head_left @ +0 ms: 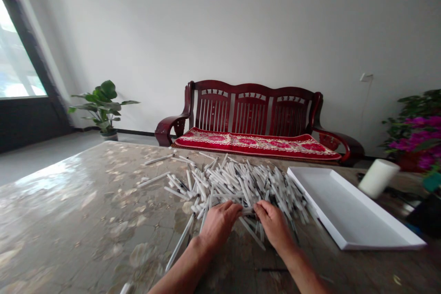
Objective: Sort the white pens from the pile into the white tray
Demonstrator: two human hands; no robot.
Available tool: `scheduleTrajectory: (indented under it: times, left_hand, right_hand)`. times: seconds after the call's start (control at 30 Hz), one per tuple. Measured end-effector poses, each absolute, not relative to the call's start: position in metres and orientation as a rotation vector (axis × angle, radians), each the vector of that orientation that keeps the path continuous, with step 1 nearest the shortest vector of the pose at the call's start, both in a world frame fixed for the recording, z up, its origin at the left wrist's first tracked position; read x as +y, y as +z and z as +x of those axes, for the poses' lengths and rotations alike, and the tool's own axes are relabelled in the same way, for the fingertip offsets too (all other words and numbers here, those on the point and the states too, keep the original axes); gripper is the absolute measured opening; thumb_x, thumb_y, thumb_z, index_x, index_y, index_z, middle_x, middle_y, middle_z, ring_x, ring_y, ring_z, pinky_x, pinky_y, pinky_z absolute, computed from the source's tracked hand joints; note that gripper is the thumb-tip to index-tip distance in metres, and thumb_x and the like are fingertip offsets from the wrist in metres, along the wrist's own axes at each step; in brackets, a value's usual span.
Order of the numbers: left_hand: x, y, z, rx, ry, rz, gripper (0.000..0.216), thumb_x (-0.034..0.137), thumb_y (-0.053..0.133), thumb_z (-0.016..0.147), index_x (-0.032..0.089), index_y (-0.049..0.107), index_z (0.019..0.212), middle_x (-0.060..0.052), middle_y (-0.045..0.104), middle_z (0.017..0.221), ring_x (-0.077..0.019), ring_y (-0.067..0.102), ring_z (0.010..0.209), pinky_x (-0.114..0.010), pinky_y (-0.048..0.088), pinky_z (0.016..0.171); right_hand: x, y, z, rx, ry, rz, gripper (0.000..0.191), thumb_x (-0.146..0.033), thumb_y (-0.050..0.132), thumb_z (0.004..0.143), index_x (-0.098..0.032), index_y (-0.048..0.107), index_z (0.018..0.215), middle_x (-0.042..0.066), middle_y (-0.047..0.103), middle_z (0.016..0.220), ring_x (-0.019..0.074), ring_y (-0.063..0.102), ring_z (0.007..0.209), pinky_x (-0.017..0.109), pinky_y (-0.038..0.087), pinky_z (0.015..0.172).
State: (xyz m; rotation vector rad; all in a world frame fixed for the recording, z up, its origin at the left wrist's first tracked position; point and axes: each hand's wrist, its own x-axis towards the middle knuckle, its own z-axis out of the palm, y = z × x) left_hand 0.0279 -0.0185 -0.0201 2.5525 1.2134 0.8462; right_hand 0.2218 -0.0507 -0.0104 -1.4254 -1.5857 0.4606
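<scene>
A large heap of white pens (223,179), some with dark parts, lies on the table in front of me. My left hand (221,221) is closed at the near edge of this heap, its fingertips pinching one end of a white pen (247,211). The other end sits between the thumb and fingers of my right hand (273,224), so the pen lies roughly level between both hands. My fingers cover its two ends. Several loose pens stick out beneath and beside my wrists.
To the right of the heap stands a shallow white tray (365,213). Behind it is a white roll (379,178), with dark items at the far right. A patterned cover lies over the table (86,220). Beyond stand a red wooden bench (250,110) and a potted plant (105,105).
</scene>
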Motion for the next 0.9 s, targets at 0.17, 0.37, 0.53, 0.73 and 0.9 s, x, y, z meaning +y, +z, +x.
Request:
scheduleTrajectory:
  times: [0.17, 0.37, 0.53, 0.73, 0.9]
  left_hand:
    - [-0.019, -0.016, 0.03, 1.208, 0.799, 2.401, 0.028, 0.021, 0.048, 0.095, 0.019, 0.074, 0.106, -0.009, 0.075, 0.092, -0.0206, 0.069, 0.081, -0.027, 0.048, 0.073]
    - [-0.018, -0.012, 0.036, 1.069, 0.83, 1.988, 0.029, 0.027, 0.047, 0.093, 0.019, 0.075, 0.088, -0.001, 0.068, 0.068, -0.0148, 0.058, 0.063, -0.024, 0.042, 0.065]
    - [-0.02, -0.015, 0.039, 0.965, 0.765, 1.564, 0.031, 0.041, 0.051, 0.089, 0.017, 0.069, 0.08, 0.004, 0.054, 0.056, -0.0094, 0.036, 0.043, -0.024, 0.028, 0.046]
    - [-0.017, -0.017, 0.036, 0.928, 0.671, 1.427, 0.033, 0.048, 0.056, 0.084, 0.017, 0.065, 0.082, 0.005, 0.052, 0.056, -0.0074, 0.031, 0.04, -0.022, 0.019, 0.041]
    - [-0.017, -0.023, 0.04, 0.995, 0.732, 1.612, 0.027, 0.038, 0.056, 0.085, 0.016, 0.068, 0.076, 0.003, 0.056, 0.057, -0.0093, 0.04, 0.048, -0.022, 0.027, 0.047]
  right_hand:
    - [-0.046, -0.013, 0.227, -1.567, 0.521, -1.334, 0.024, -0.04, 0.057, 0.087, -0.023, 0.073, 0.084, 0.002, 0.074, 0.078, 0.019, 0.068, 0.074, 0.024, 0.049, 0.069]
    - [-0.041, -0.017, 0.233, -1.562, 0.569, -1.257, 0.017, -0.033, 0.061, 0.083, -0.026, 0.076, 0.088, 0.001, 0.077, 0.088, 0.0203, 0.07, 0.087, 0.026, 0.051, 0.079]
    - [-0.041, -0.015, 0.233, -1.56, 0.569, -1.191, 0.017, -0.033, 0.063, 0.082, -0.026, 0.077, 0.086, 0.002, 0.075, 0.085, 0.02, 0.069, 0.085, 0.026, 0.052, 0.078]
    - [-0.047, -0.007, 0.229, -1.48, 0.816, -1.221, 0.029, -0.047, 0.063, 0.083, -0.022, 0.075, 0.093, 0.003, 0.073, 0.076, 0.0206, 0.068, 0.071, 0.029, 0.053, 0.067]
    - [-0.048, -0.004, 0.226, -1.479, 0.79, -1.301, 0.037, -0.056, 0.06, 0.083, -0.021, 0.067, 0.075, -0.001, 0.06, 0.057, 0.0167, 0.057, 0.054, 0.025, 0.045, 0.054]
